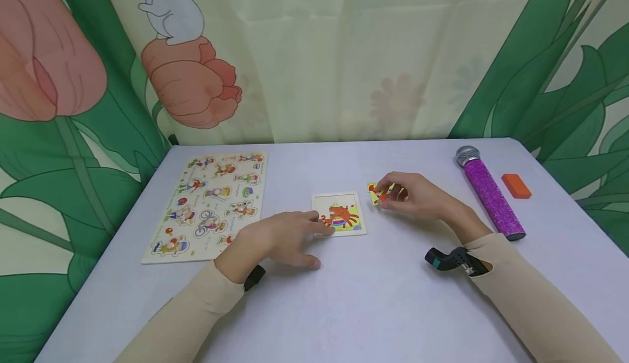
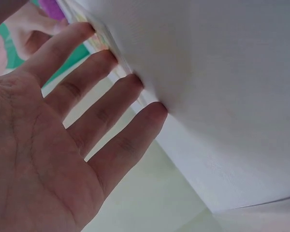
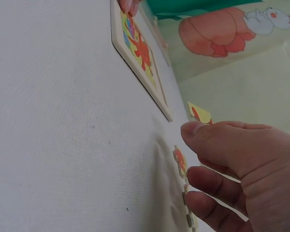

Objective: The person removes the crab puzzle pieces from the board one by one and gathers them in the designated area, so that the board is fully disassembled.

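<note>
A small square jigsaw frame (image 1: 336, 195) lies flat on the table, its inside partly filled with a red cartoon animal on yellow (image 1: 344, 218). My left hand (image 1: 282, 237) lies beside it with fingers extended, the fingertips touching its left side and lower left corner. In the left wrist view the fingers (image 2: 104, 118) are spread and nearly straight. My right hand (image 1: 415, 194) is just right of the frame, pinching a yellow and red puzzle piece (image 3: 199, 113) between thumb and fingers. Below that hand, more puzzle pieces (image 3: 180, 160) rest on the table, partly hidden by the fingers.
At the left lies a large picture board (image 1: 206, 207) with cartoon figures. To the right are a purple glittery microphone (image 1: 493, 196) and an orange block (image 1: 516, 186). A printed curtain (image 1: 334, 79) hangs behind the white table (image 1: 373, 297).
</note>
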A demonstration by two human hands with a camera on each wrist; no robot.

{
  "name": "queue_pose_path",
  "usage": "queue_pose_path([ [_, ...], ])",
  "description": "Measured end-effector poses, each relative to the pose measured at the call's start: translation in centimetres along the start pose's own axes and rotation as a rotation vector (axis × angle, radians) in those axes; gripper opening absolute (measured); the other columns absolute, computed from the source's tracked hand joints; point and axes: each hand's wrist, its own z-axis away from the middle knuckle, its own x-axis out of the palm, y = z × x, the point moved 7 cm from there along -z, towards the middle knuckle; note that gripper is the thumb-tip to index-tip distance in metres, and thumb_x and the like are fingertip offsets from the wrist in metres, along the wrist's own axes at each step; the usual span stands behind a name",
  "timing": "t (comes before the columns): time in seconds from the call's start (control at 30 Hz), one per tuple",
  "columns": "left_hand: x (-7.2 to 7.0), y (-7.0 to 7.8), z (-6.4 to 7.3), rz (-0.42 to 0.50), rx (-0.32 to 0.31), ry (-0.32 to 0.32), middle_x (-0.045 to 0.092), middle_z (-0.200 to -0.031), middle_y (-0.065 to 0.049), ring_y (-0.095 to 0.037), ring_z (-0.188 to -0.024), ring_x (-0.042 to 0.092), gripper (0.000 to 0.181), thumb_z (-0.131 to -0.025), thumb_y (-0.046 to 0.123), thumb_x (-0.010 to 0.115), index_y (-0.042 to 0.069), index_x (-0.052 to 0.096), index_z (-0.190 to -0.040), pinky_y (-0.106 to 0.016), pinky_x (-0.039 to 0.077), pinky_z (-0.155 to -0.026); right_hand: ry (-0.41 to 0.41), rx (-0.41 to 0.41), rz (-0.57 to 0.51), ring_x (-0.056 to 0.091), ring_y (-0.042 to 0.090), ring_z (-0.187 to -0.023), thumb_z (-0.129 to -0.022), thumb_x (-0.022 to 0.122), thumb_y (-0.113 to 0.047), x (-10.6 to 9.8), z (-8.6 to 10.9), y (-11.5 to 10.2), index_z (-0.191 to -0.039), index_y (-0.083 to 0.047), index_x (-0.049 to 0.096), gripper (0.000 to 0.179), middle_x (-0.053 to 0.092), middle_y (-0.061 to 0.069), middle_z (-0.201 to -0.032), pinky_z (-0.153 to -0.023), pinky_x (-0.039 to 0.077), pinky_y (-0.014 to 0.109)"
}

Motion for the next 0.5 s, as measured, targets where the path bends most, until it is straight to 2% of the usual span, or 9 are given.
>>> queue_pose_path([
  [0.13,0.1,-0.1,0.1,0.017,-0.014,-0.011,0.042,-0.16,-0.008,-0.026,-0.144,0.045,0.065,-0.091,0.046,0.076,0.034,0.053,-0.15,-0.045,0.037,-0.119,-0.013,0.012,-0.021,0.062,0.017,-0.084,-0.089,0.08,-0.011,0.4,0.0,0.5,-0.115,-0.016,0.071,0.028,0.067,-0.003,-0.097,-0.077,0.056,0.029],
  [0.33,0.1,0.1,0.1,0.012,0.003,-0.006,0.047,-0.153,-0.006,-0.025,-0.135,0.052,0.064,-0.09,0.045,0.076,0.034,0.054,-0.149,-0.044,0.041,-0.115,-0.024,0.021,-0.024,0.061,0.016,-0.083,-0.091,0.08,-0.016,0.9,0.1,1.1,-0.116,-0.019,0.069,0.028,0.066,-0.004,-0.096,-0.077,0.053,0.029],
  [0.5,-0.2,0.1,-0.1,-0.002,0.007,-0.001,0.046,-0.155,-0.006,-0.025,-0.138,0.05,0.064,-0.09,0.045,0.076,0.034,0.054,-0.149,-0.043,0.04,-0.116,-0.03,0.039,-0.002,0.059,0.017,-0.083,-0.091,0.08,-0.017,0.8,0.1,1.4,-0.118,-0.019,0.068,0.03,0.064,-0.003,-0.096,-0.076,0.052,0.028],
])
